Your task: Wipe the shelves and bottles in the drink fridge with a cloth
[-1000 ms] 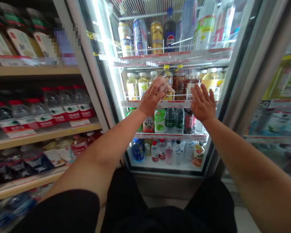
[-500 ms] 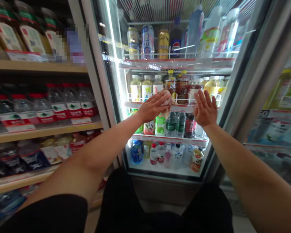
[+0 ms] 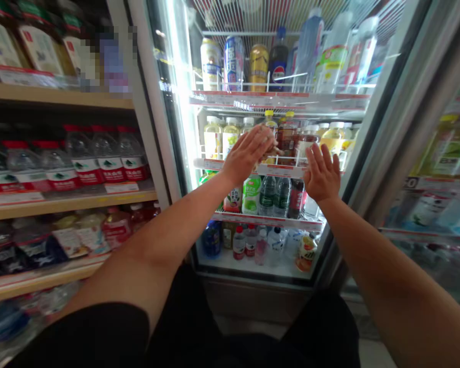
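Though mostly covered, the cloth (image 3: 273, 148) under the left hand (image 3: 246, 156) has seemingly risen.

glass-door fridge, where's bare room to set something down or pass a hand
Inside, the white floor shows a bare strip between the dark door frame and the red-capped clear bottles. Outside, a narrow gap parts the crumpled pale cloth under the left hand from the spread right hand. The white-edged shelf of yellow-capped brown bottles is crowded.
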### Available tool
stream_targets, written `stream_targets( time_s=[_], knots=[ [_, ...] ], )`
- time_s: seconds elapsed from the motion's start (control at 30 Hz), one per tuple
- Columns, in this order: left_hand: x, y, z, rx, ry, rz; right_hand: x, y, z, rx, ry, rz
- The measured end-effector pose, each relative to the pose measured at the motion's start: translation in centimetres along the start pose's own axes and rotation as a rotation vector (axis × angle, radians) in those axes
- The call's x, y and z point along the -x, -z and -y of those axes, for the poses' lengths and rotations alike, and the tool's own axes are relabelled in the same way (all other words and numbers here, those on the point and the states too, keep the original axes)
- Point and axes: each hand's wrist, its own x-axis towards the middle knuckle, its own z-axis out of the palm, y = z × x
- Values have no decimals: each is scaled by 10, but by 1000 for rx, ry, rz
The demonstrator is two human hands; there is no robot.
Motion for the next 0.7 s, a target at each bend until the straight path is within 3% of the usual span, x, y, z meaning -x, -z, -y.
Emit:
stream_targets(
  time_s=[0.07,0.13,0.33,0.57,0.63,0.7],
  knots=[
    [-2,-1,5,-46,117,-64,0,0,0,7,-8,4],
    [2,-4,3,-82,143,-72,0,1,0,12,-15,2],
    [19,-4,-11,-106,-247,111,0,0,0,6,-10,9],
    [23,6,7,-169,112,-89,0,0,1,31,-21,17],
    [36,3,4,-168,39,-82,0,1,1,34,-28,22],
    [47,2,2,-146,-139,-4,-1,2,2,39,-29,23]
  ],
)
